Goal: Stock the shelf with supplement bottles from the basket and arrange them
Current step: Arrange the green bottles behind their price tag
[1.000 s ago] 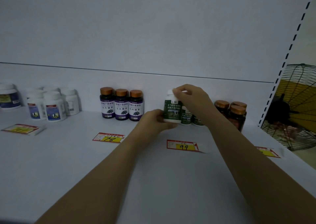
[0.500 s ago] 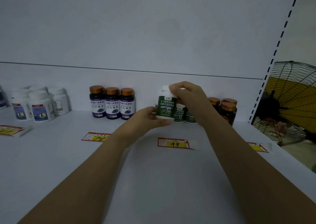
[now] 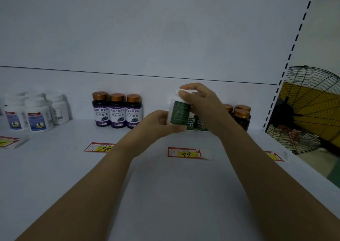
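At the back of the shelf (image 3: 165, 194), our left hand (image 3: 158, 124) grips the green-labelled bottle (image 3: 179, 114) by its base, our right hand (image 3: 202, 104) its cap, before two matching bottles (image 3: 196, 124), between purple-labelled bottles (image 3: 117, 112) and amber bottles (image 3: 242, 118).

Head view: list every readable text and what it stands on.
"99" and "1": middle tag.
"78": left tag.
"蓝莓叶黄素酯" and "压片糖果": purple bottles.
Too small or blurred to read: held green bottle, white bottles, right tag.
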`<state>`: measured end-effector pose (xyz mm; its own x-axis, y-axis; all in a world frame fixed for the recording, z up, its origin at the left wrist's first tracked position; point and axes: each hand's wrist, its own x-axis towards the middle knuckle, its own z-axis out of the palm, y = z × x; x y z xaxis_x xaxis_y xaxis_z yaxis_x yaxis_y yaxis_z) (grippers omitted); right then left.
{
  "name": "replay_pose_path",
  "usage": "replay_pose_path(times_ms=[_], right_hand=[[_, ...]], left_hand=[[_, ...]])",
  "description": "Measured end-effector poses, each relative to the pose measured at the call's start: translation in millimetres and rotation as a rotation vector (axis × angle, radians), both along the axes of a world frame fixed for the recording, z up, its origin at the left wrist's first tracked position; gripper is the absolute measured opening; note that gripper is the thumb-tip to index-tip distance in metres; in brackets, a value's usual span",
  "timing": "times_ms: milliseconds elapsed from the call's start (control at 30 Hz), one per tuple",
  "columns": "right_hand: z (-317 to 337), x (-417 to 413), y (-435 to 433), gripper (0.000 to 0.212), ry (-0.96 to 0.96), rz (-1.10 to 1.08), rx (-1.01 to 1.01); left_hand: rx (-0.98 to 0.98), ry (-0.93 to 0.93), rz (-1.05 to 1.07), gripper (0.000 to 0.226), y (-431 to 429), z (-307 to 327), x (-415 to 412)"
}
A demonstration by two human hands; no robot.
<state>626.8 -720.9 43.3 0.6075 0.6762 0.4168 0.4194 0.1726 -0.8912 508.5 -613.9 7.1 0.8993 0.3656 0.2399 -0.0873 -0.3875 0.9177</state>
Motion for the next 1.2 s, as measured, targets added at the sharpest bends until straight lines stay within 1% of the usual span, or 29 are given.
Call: replay_pose_path(times_ms=[67,133,200,267,300,367,467,567,633,733,800,867,967,1033,1133,1200], right_hand=[[0.7,0.4,-0.1,0.018,0.105,0.105,0.041],[0.6,-0.6,1.8,0.016,0.138,0.14,0.03],[-0.6,-1.9,2.9,0.02,0.035,0.077,-0.019],[-2.5,-2.6,2.6,0.026,-0.074,-0.002,-0.032],[-3.3,-2.0,1.9,0.026,-0.088,-0.021,-0.017],[-4.0,1.5,0.7,0.023,-0.068,-0.016,0.008],[-2.7,5.4,-0.6,0.019,0.039,0.073,0.048],[-0.5,3.4,-0.3,0.019,0.067,0.156,0.066],[-0.4,0.0,0.7,0.017,0.021,0.126,0.041],[-1.7,0.3,1.1,0.024,-0.031,0.021,0.0],[-2.4,3.4,-0.3,0.021,0.019,0.03,0.019],[-2.4,5.5,-1.3,0.019,0.113,0.075,0.056],[-1.8,6.4,-0.8,0.016,0.184,0.161,0.087],[-2.2,4.9,-0.1,0.016,0.142,0.188,0.06],[-3.4,1.1,0.0,0.022,0.021,0.115,-0.03],[-3.6,1.5,-0.9,0.023,0.011,0.084,-0.031]], left_hand=[[-0.023,-0.016,-0.035,0.037,-1.9,0.4,-0.7],[0.024,-0.03,0.056,0.043,-4.1,0.3,0.6],[0.132,-0.042,0.188,0.05,-5.0,-1.1,3.2],[0.205,-0.063,0.264,0.053,-4.7,-2.6,4.3],[0.205,-0.066,0.268,0.054,-4.2,-3.5,4.2],[0.125,-0.035,0.203,0.055,-3.3,-3.3,2.7],[0.046,0.018,0.065,0.053,-2.8,-1.1,-0.2],[0.003,-0.04,0.092,0.051,-3.3,-0.7,0.7],[0.031,-0.071,0.156,0.053,-4.5,-2.1,1.9],[0.142,-0.084,0.208,0.056,-4.7,-4.8,3.3],[0.067,-0.067,0.169,0.06,-3.0,-4.6,2.8],[-0.001,-0.026,0.092,0.058,-2.2,-2.6,0.9],[0.056,0.011,0.027,0.046,-3.8,-1.0,-1.2],[0.038,-0.013,0.069,0.047,-4.6,-1.2,-1.2],[0.031,-0.039,0.159,0.052,-4.1,-2.5,-0.1],[0.056,-0.024,0.164,0.055,-4.1,-2.6,0.4]])
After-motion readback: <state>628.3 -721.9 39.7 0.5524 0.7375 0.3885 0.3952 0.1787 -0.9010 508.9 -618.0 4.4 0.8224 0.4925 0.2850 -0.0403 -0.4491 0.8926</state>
